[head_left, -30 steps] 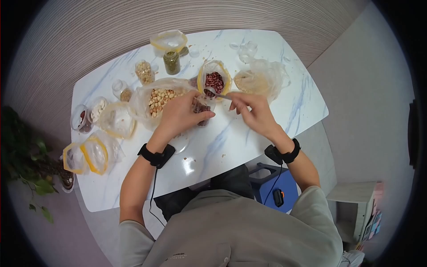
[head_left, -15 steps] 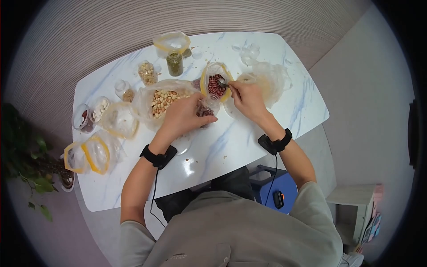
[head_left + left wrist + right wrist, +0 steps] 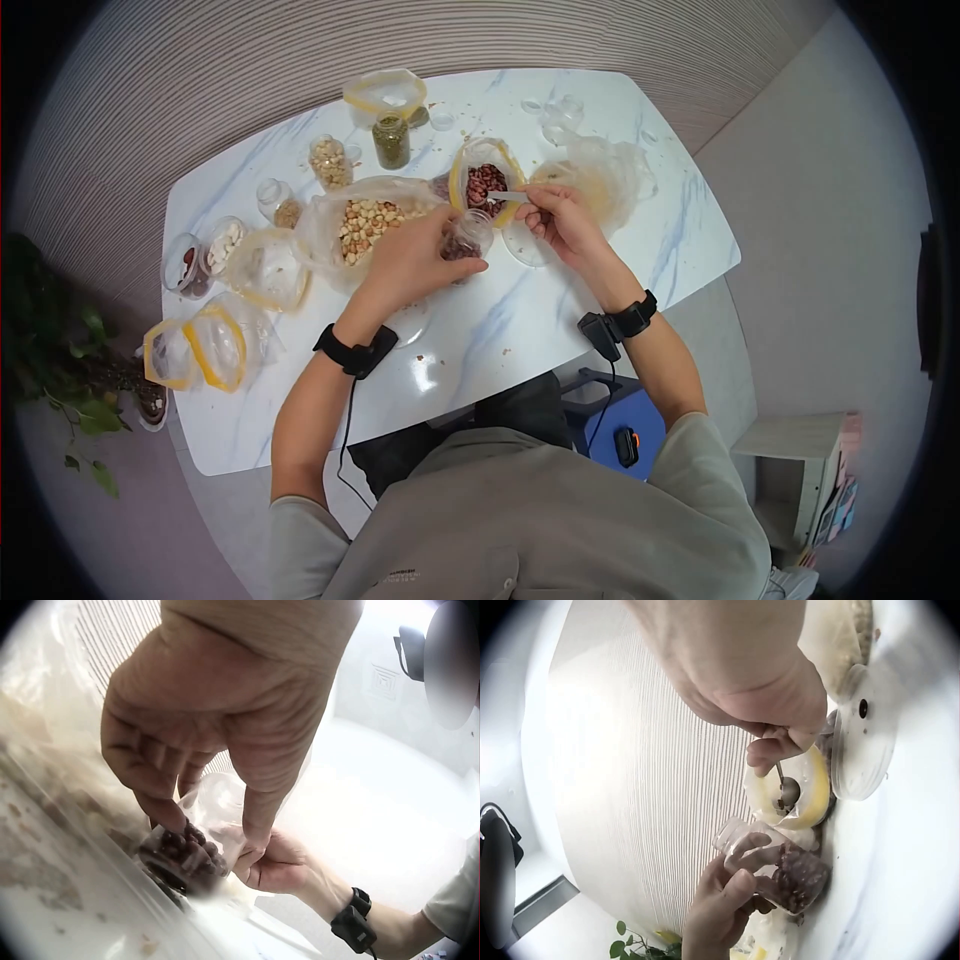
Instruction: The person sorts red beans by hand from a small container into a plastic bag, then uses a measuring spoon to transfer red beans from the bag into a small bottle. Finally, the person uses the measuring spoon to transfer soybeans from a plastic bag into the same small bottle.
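Observation:
The left hand [image 3: 410,255] grips a clear jar [image 3: 799,877] partly filled with dark red beans; in the left wrist view its fingers and thumb lie on either side of the jar [image 3: 184,859]. Pinched in the right hand [image 3: 568,222] is the handle of a metal spoon [image 3: 507,196], whose bowl [image 3: 789,791] is at the mouth of the yellow-rimmed bag [image 3: 817,796]. Dark red beans [image 3: 484,182] fill that bag, just behind the jar. What the spoon's bowl carries is too small to tell.
Left of the jar lies an open bag of pale brown nuts [image 3: 368,225]. Farther back stand a green-filled jar [image 3: 391,140] and a nut jar [image 3: 329,162]. A cloudy bag [image 3: 615,180] and a clear lid [image 3: 866,742] are on the right.
The right hand moved the spoon from the jar's mouth to the bean bag, then turned, and the spoon's handle now lies nearly level. The left hand stays around the jar.

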Tool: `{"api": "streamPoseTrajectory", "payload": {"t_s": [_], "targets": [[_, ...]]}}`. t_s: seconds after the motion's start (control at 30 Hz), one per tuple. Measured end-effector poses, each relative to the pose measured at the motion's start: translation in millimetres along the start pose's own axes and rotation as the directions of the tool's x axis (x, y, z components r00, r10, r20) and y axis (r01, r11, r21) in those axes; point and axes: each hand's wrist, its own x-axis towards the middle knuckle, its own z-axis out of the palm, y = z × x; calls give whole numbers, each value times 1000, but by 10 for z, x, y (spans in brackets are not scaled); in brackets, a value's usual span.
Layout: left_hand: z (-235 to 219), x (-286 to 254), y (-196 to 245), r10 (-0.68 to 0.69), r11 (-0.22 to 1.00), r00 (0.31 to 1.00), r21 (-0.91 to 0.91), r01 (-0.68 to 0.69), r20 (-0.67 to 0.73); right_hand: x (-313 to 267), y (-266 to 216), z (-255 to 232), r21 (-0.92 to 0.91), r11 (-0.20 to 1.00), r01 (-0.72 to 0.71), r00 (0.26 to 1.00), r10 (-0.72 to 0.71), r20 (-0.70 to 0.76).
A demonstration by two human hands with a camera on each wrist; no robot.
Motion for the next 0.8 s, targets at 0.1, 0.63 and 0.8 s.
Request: {"api": "streamPoseTrajectory", "payload": {"t_s": [0.1, 0.63, 0.8], "targets": [[0, 2, -1, -14, 1000, 1000, 1, 14, -5, -49, -7, -102, 73, 997, 1, 999, 1, -35], [-33, 15, 37, -97, 995, 995, 20, 97, 17, -535, -339, 265, -228, 953, 199, 980, -187, 73], [-56, 34, 50, -118, 993, 991, 9, 118, 54, -673, -155, 311, -690, 373, 620, 753, -529, 391]]}}
